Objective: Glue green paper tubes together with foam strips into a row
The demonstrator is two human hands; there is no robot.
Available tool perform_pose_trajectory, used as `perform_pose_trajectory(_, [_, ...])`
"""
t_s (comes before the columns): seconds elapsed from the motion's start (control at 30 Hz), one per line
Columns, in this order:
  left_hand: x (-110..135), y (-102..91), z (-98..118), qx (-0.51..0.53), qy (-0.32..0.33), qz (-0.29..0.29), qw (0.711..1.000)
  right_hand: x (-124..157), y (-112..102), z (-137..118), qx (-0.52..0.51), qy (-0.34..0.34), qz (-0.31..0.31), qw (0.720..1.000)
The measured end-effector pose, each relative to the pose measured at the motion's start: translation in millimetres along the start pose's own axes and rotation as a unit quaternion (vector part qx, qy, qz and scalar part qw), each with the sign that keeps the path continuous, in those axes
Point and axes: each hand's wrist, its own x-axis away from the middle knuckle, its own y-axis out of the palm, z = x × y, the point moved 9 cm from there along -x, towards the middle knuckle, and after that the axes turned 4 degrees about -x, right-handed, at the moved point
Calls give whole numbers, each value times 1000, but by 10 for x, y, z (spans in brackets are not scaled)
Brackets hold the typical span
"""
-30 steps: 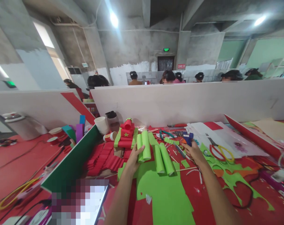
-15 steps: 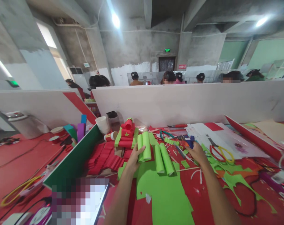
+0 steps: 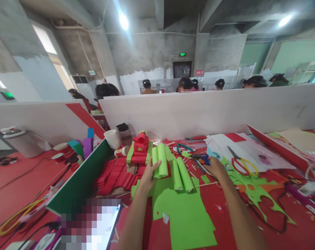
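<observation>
My left hand [image 3: 149, 172] grips a pair of bright green rolled tubes [image 3: 162, 161] standing side by side, the thumb across their front. My right hand [image 3: 214, 166] is closed round a blue glue gun [image 3: 204, 159], its nozzle pointing left. Just right of the held pair, two more green tubes [image 3: 182, 177] lean over the green sheet [image 3: 183, 211]. Behind my left hand stands a stacked red and green piece [image 3: 141, 149] with a yellow star. Folded red strips [image 3: 117, 175] lie to its left.
Red-and-yellow-handled scissors [image 3: 243, 165] and cut green scraps [image 3: 256, 191] lie at the right. A green board [image 3: 79, 173] edges the left side, with a phone [image 3: 105, 222] in front. A white cup [image 3: 112, 139] and a white partition [image 3: 178, 111] stand behind; people sit beyond.
My right hand has drawn the glue gun slightly to the left. The green scraps and the cord at the right have shifted. My left hand keeps its grip on the green tubes.
</observation>
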Motion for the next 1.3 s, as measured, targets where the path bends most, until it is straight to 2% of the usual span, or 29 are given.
perform_pose_trajectory(0.1, [-30,-7,4,-3,5,-6,1000,92,-188,-230,-12,-10,53,998])
perform_pose_trajectory(0.17, [-53,-12,-16,1,1,-7,1000,215,-267,-607,-65,-80,70,992])
perform_pose_trajectory(0.2, [-61,-12,-25,3,0,-7,1000,291,-251,-814,-93,-108,56,988])
perform_pose_trajectory(0.3, [-64,6,-18,9,10,-8,1000,555,-18,-1407,-116,-163,-34,979])
perform_pose_trajectory(0.4, [-57,30,18,23,28,-9,999,788,199,-1801,-71,-198,-67,975])
perform_pose_trajectory(0.53, [-68,37,38,39,40,-5,998,918,411,-1936,-17,-197,-104,975])
perform_pose_trajectory(0.7, [-70,57,73,41,49,-19,998,969,553,-1976,-30,-196,-146,969])
perform_pose_trajectory(0.8, [-40,65,149,48,66,-26,996,957,558,-1970,-67,-186,-147,969])
perform_pose_trajectory(0.9, [-3,77,235,59,86,-35,994,867,463,-1903,-173,-167,-134,961])
perform_pose_trajectory(0.97, [14,79,265,53,90,-31,994,754,366,-1811,-291,-144,-120,938])
perform_pose_trajectory(1.0, [21,82,270,45,88,-27,995,689,334,-1754,-360,-127,-119,917])
perform_pose_trajectory(1.13, [38,117,277,18,77,-15,997,451,333,-1489,-606,-31,-122,785])
perform_pose_trajectory(1.23, [40,139,315,11,85,-7,996,352,383,-1282,-699,43,-103,706])
perform_pose_trajectory(1.3, [33,163,335,-2,93,-5,996,329,409,-1206,-730,71,-105,672])
